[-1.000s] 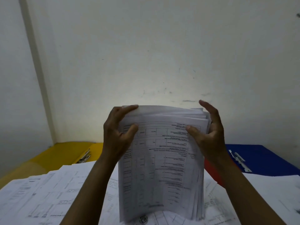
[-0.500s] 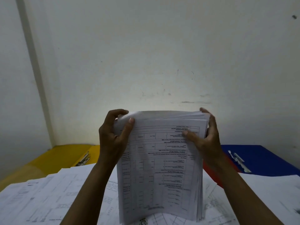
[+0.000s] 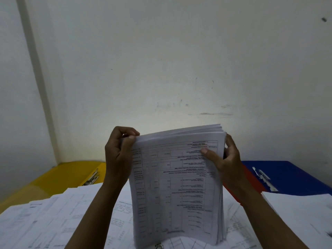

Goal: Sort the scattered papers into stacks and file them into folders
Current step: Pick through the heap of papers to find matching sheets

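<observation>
I hold a thick stack of printed papers [image 3: 177, 186] upright, its bottom edge resting on the loose sheets on the table. My left hand [image 3: 119, 155] grips the stack's top left corner, fingers curled over the edge. My right hand [image 3: 225, 159] grips the top right side, thumb pressed on the front sheet and fingers behind. An open yellow folder [image 3: 59, 177] with a metal clip lies at the back left. A blue folder [image 3: 294, 175] with a metal clip lies at the back right. A red folder [image 3: 248, 180] shows partly behind my right forearm.
Scattered printed sheets [image 3: 46, 221] cover the table in front of me. A separate pile of white papers [image 3: 301, 212] lies at the right. A plain wall [image 3: 161, 60] rises just behind the table.
The stack's top has tilted, its left corner lower than the right. My left fingers have curled tighter over the top left corner. My right hand slid slightly down the right edge.
</observation>
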